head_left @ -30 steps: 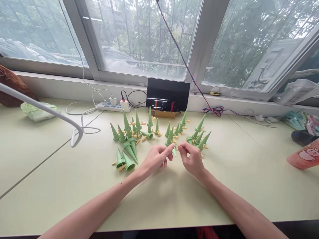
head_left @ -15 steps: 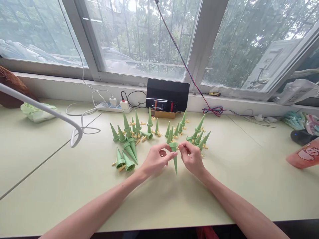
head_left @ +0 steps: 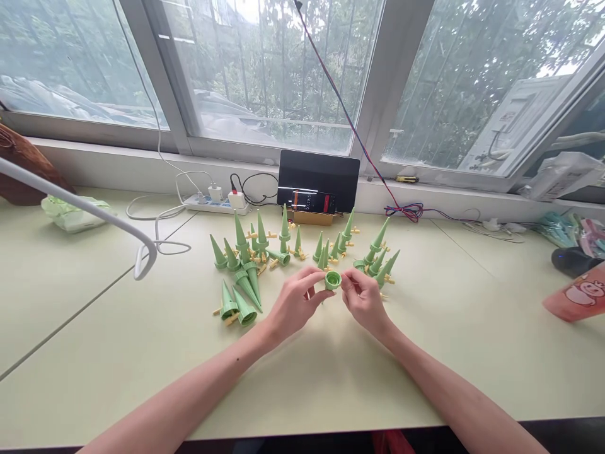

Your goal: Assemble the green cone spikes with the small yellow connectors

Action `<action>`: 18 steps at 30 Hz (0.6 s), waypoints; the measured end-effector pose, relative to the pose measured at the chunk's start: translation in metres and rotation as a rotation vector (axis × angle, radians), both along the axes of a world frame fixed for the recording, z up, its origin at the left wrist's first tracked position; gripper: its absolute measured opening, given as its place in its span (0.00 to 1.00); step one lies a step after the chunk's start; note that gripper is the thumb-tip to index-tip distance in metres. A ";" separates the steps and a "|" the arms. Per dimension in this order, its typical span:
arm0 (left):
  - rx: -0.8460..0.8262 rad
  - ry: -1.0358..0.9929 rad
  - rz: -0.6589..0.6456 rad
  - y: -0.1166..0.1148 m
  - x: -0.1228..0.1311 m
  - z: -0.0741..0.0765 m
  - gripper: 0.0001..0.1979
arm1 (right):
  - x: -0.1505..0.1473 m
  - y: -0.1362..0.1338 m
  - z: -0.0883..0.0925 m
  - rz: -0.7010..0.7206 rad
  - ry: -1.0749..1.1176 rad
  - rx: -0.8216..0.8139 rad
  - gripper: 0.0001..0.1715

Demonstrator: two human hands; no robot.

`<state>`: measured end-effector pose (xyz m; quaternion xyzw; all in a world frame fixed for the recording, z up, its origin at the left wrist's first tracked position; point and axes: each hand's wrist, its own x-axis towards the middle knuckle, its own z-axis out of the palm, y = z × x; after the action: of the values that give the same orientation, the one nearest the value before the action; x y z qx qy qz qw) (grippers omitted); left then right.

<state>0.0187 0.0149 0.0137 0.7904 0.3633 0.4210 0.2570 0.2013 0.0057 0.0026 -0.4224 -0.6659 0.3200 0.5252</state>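
A green plastic spike point(head_left: 333, 280) is held between both hands, its round open end turned up toward the camera. The fingers and thumb of my left hand point(head_left: 299, 296) grip it from the left. My right hand point(head_left: 363, 296) is pinched at its right edge; whatever small part those fingertips hold is hidden. More green spikes with yellow valves stand upright behind, in a left group point(head_left: 241, 236) and a right group point(head_left: 378, 255). Nearer the front left, two spikes point(head_left: 246, 309) have open ends facing forward.
A dark tablet point(head_left: 317, 180) with a phone leans by the window. Behind the left group is a power strip point(head_left: 193, 203) with cables. A white curved rod point(head_left: 94, 208) crosses the left side. A red cup point(head_left: 576, 295) is at the far right.
The held spike has tilted, from pointing down with its side showing to its open end facing the camera. Both hands have stayed almost in place.
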 end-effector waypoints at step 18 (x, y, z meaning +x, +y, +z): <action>-0.598 -0.240 0.056 -0.006 0.004 0.018 0.17 | -0.001 -0.004 0.002 -0.128 -0.061 0.149 0.17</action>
<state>0.0228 0.0093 0.0318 0.6142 0.4596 0.3925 0.5073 0.2005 0.0016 0.0042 -0.4335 -0.6752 0.2221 0.5540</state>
